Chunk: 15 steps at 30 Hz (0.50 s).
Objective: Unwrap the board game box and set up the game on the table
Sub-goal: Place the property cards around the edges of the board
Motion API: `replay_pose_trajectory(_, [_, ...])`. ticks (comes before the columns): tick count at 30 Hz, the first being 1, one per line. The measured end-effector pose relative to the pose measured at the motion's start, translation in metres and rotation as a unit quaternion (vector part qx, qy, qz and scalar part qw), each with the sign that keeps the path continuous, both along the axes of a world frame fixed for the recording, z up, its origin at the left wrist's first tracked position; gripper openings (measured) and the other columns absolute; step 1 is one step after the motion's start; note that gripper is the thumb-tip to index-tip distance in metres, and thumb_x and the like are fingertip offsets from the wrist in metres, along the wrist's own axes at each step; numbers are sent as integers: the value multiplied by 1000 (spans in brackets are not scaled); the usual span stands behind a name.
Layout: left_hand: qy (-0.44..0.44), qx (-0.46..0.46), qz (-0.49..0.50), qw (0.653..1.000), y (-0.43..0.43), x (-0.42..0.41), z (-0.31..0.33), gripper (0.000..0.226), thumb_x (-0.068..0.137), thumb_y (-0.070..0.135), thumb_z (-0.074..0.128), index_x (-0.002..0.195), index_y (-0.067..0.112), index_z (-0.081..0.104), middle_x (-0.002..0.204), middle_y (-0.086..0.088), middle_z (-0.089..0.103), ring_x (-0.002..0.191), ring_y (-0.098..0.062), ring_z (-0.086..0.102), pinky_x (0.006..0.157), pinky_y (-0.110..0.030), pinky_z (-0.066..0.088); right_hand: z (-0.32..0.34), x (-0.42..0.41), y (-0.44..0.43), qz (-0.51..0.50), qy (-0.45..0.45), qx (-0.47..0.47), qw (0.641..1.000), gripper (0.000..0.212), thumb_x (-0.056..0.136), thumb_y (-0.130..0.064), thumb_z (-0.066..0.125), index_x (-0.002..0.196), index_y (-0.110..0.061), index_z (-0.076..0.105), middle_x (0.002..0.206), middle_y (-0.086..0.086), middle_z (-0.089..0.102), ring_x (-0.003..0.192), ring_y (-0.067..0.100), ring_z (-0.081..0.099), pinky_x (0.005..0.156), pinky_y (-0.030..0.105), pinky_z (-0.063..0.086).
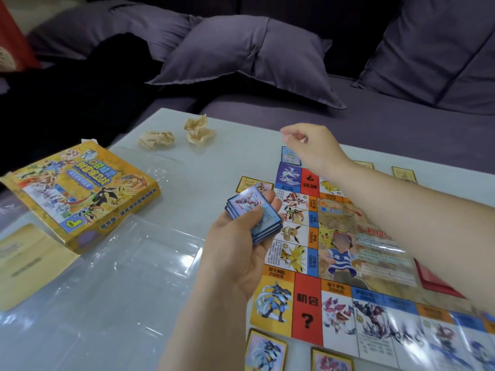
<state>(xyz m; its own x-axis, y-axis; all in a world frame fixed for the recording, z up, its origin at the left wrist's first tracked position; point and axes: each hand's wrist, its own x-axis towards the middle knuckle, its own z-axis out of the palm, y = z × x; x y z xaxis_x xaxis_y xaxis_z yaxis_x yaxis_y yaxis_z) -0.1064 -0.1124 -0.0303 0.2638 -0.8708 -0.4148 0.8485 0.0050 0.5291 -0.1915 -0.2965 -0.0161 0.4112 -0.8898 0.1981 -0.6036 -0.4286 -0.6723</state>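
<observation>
The game board (356, 253) lies unfolded on the glass table (187, 162), right of centre. My left hand (241, 247) holds a stack of blue-bordered cards (257, 215) beside the board's left edge. My right hand (310, 145) hovers over the board's far left corner with fingers loosely curled above a blue card (288, 155) that lies there; whether it touches the card is unclear. The yellow game box (80, 194) sits at the left. Yellow-bordered cards (265, 352) lie along the board's near and far edges.
Two crumpled paper balls (156, 139) (199, 129) sit near the table's far edge. Clear plastic wrap (128, 263) is spread across the near left, next to a yellow sheet (29, 261). A red card (434, 282) lies on the board. Purple sofa cushions (251, 57) are behind.
</observation>
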Motion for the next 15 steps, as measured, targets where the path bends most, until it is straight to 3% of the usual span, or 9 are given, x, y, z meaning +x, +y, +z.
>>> replay_pose_trajectory(3, [-91, -2, -19, 996, 6, 1, 4, 20, 91, -4, 49, 100, 10, 61, 93, -11, 73, 83, -21, 71, 66, -27, 59, 18, -7, 53, 102, -61, 145, 982, 28, 96, -37, 48, 101, -19, 69, 87, -9, 67, 75, 7, 55, 81, 27, 45])
replay_pose_trajectory(6, [-174, 12, -27, 984, 11, 2, 8, 16, 87, -2, 57, 91, 13, 62, 81, -8, 73, 71, -18, 70, 57, -25, 57, 27, -16, 86, 133, -76, 226, 962, 26, 87, -40, 59, 87, -16, 69, 72, -10, 67, 61, 2, 53, 68, 21, 42])
replay_pose_trajectory(10, [-246, 14, -58, 967, 20, 1, 15, 15, 85, 1, 61, 92, 15, 62, 76, -3, 73, 65, -15, 69, 57, -26, 55, 33, -23, 106, 137, -52, 238, 960, 19, 76, -33, 71, 71, -17, 63, 59, -9, 55, 57, 3, 48, 63, 22, 40])
replay_pose_trajectory(15, [-299, 38, -66, 951, 29, 7, 24, 14, 84, 5, 65, 94, 14, 61, 82, -8, 71, 66, -16, 68, 58, -27, 52, 42, -29, 120, 123, -50, 238, 962, 21, 83, -28, 69, 64, -20, 63, 50, -16, 52, 52, 0, 47, 67, 25, 40])
